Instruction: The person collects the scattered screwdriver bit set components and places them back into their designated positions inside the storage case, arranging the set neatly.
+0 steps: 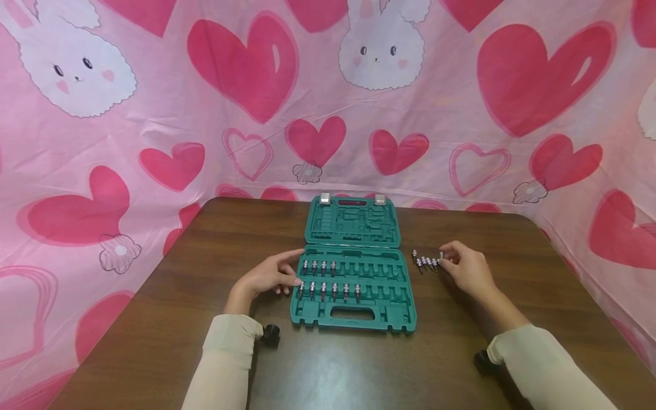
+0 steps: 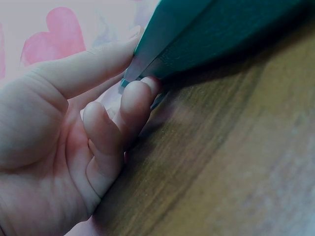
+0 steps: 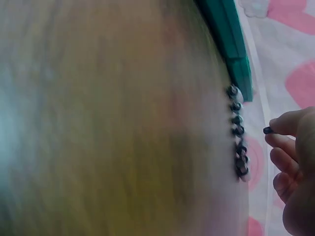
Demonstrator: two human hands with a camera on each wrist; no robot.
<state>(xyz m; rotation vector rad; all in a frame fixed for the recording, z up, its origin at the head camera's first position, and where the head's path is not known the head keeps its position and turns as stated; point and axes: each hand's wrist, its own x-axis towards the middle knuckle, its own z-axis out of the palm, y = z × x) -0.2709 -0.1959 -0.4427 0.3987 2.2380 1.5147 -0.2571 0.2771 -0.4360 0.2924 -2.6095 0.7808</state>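
Note:
A green plastic tool case (image 1: pixel 392 316) lies open on the table. Several chrome bit sockets (image 1: pixel 334 290) with dark tips stand in its two rows of slots, filling the left part of each row. My left hand (image 1: pixel 269 276) grips the case's left edge, thumb on the rim and fingers curled at the side, as the left wrist view confirms. To the right of the case, my right hand (image 1: pixel 468 270) pinches one bit socket (image 3: pixel 268 130) between thumb and fingertips, its dark tip poking out. Beside that hand, several loose bit sockets (image 1: pixel 424 262) lie in a small group.
The case's lid (image 1: pixel 353 222) is folded back towards the curtain, with two metal latches (image 1: pixel 380 199) on its far edge. Brown wooden table (image 1: pixel 318 376) surrounds the case. A pink curtain with hearts (image 1: pixel 246 62) hangs behind and at both sides.

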